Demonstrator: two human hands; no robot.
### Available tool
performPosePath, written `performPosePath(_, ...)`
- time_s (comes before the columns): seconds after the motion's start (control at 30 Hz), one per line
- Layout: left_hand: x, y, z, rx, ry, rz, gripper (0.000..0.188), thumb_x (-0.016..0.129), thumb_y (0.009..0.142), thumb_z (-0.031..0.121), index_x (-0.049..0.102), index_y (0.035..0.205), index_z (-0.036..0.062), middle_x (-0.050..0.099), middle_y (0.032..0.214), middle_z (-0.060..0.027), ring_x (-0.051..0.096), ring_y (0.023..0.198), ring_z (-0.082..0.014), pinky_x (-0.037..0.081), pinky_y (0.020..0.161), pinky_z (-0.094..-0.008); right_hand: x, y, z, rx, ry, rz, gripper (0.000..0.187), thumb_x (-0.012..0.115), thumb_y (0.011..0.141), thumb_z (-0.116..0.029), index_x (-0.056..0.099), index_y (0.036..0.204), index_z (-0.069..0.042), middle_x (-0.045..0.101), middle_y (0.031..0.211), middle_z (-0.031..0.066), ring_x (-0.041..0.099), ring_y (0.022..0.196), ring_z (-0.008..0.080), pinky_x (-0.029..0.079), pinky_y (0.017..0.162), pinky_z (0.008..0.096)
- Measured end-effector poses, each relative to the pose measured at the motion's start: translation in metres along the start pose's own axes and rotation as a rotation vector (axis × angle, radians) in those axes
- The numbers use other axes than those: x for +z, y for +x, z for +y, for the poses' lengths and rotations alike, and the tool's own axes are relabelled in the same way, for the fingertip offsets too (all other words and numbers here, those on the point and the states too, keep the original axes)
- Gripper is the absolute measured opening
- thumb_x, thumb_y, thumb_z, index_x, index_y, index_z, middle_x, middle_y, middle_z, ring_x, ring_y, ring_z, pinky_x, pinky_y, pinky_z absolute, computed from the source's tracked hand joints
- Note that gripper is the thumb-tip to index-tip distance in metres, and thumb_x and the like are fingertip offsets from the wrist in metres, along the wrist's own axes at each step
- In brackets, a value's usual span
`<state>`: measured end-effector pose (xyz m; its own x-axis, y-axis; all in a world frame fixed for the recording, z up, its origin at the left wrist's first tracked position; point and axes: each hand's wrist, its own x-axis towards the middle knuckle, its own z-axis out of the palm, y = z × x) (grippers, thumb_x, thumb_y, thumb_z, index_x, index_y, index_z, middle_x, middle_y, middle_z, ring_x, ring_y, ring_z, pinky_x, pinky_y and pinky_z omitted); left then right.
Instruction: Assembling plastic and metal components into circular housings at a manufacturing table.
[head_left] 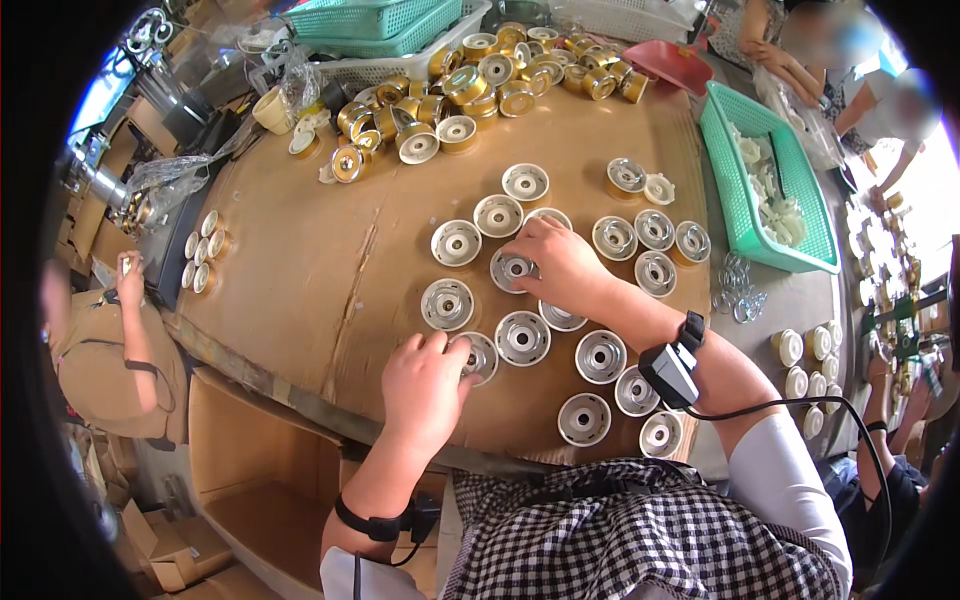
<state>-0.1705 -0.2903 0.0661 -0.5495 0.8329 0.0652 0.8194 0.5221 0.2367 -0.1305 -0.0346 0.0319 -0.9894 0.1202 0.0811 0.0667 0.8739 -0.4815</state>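
Note:
Many round, cup-shaped parts with white rims, silvery insides and gold sides stand on a brown cardboard-covered table. My left hand [426, 388] is closed, with thumb and fingertips at the rim of one cup-shaped part [481, 358] near the table's front edge. Farther off and to the right, my right hand [566, 262] curls its thumb and fingers over another cup-shaped part [510, 268] and covers part of it. Similar parts stand around both hands, such as one [523, 339] between them and another [447, 304] just beyond my left hand. Cables run from devices strapped on both my wrists.
A heap of gold parts [465, 85] lies at the back. To the right are a green basket [735, 215] of white pieces and loose wire rings [740, 290]. Small white-topped parts [203, 250] stand at left, above an open cardboard box [262, 455]. Other people work on both sides.

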Motion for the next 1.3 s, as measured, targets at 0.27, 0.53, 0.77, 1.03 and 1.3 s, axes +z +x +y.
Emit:
performPosePath(0.27, -0.009, -0.042, -0.020, -0.298, -1.050, 0.487, 0.028, 0.081, 0.089, 0.008, 0.066, 0.112, 0.0021, 0.065, 0.092, 0.0002, 0.060, 0.083, -0.0070, 0.048, 0.072, -0.0220, -0.013, -0.047, -0.074, -0.081, 0.618, 0.001, 0.043, 0.078, 0.091, -0.033, 0.069, 0.120, -0.003, 0.069, 0.105, 0.0138, 0.070, 0.084, 0.0283, 0.058, 0.075, 0.0380)
performPosePath(0.53, -0.010, -0.055, 0.015, -0.041, -1.457, 0.407, 0.026, 0.070, 0.100, 0.019, 0.059, 0.117, 0.0017, 0.066, 0.096, -0.0062, 0.061, 0.080, -0.0110, 0.047, 0.066, -0.0234, -0.003, -0.078, -0.104, 0.353, 1.650, -0.496, 0.042, 0.068, 0.102, -0.033, 0.064, 0.128, 0.001, 0.067, 0.103, 0.0037, 0.068, 0.083, 0.0113, 0.058, 0.071, 0.0281)
performPosePath(0.77, 0.014, -0.063, -0.025, -0.638, -2.191, 0.184, 0.041, 0.053, 0.108, 0.039, 0.058, 0.127, 0.0032, 0.065, 0.099, -0.0073, 0.066, 0.086, -0.0200, 0.054, 0.072, -0.0341, -0.042, -0.073, -0.074, -0.240, 0.506, 0.207, 0.043, 0.085, 0.081, -0.008, 0.071, 0.121, -0.008, 0.067, 0.113, 0.0126, 0.070, 0.090, 0.0244, 0.061, 0.076, 0.0346)
performPosePath(1.03, 0.012, 0.098, -0.033, -0.108, -1.164, 0.218, 0.040, 0.065, 0.100, 0.005, 0.056, 0.138, -0.0002, 0.065, 0.130, -0.0123, 0.065, 0.113, -0.0176, 0.053, 0.099, -0.0332, -0.031, 0.014, 0.037, 0.167, -0.150, 0.038, 0.048, 0.084, 0.080, -0.026, 0.072, 0.124, -0.013, 0.063, 0.117, 0.0186, 0.067, 0.105, 0.0352, 0.054, 0.092, 0.0454)
performPosePath(1.3, 0.073, 0.187, -0.051, 0.055, -0.837, 0.154, 0.024, 0.075, 0.090, 0.001, 0.062, 0.110, 0.0010, 0.068, 0.132, -0.0106, 0.067, 0.118, -0.0216, 0.054, 0.099, -0.0345, -0.021, 0.015, 0.042, 0.173, 0.010, 0.009, 0.046, 0.084, 0.079, -0.028, 0.073, 0.122, -0.016, 0.064, 0.114, 0.0171, 0.065, 0.109, 0.0368, 0.052, 0.094, 0.0466)
